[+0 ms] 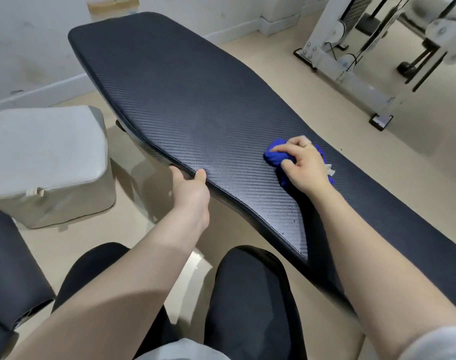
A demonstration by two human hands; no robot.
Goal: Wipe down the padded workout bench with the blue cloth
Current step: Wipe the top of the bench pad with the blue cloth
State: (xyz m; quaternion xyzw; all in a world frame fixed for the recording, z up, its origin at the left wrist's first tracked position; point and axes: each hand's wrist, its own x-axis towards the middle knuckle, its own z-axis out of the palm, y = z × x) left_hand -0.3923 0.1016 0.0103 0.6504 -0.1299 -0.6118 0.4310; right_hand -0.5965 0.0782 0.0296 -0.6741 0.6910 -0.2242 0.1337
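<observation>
The long padded bench runs away from the person, from near the right side up to the far left. Its long way goes slanting like that. The blue cloth sits bunched up on the bench top, near its far edge. The right hand is on top of the cloth, with fingers curled around it, pressing it down. The left hand holds the near edge of the bench, thumb on top and fingers under. So the right hand is the one at the cloth. Most of the bench that looks unwiped lies up and to the left of the cloth. I count one bench, one blue cloth and two hands.
</observation>
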